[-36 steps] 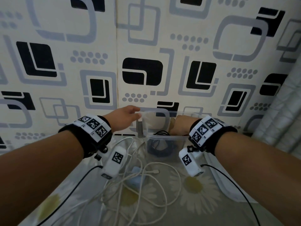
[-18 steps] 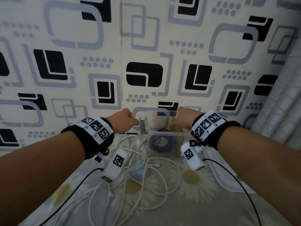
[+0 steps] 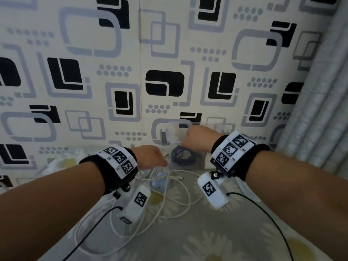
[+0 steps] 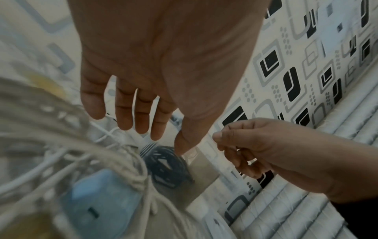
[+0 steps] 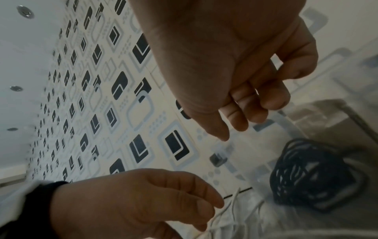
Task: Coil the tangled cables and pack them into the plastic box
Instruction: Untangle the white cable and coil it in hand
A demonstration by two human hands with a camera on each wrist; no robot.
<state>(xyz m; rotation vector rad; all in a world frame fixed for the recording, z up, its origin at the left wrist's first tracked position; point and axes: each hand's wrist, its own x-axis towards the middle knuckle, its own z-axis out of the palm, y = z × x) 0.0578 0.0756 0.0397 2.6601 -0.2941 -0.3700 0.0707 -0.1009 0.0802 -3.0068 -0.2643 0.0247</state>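
Tangled white cables (image 3: pixel 169 193) lie loose on the daisy-print grey cloth (image 3: pixel 216 240), just below my left hand (image 3: pixel 150 157), whose fingers hang relaxed, slightly spread and hold nothing. My right hand (image 3: pixel 197 138) is raised beyond it; its fingers are curled at the thin rim of the upright clear plastic lid (image 3: pixel 175 132). Beneath that grip stands the clear plastic box (image 3: pixel 202 162) with a coiled black cable (image 3: pixel 183 156) inside. A pale blue charger block (image 3: pixel 160 182) rests among the white cables.
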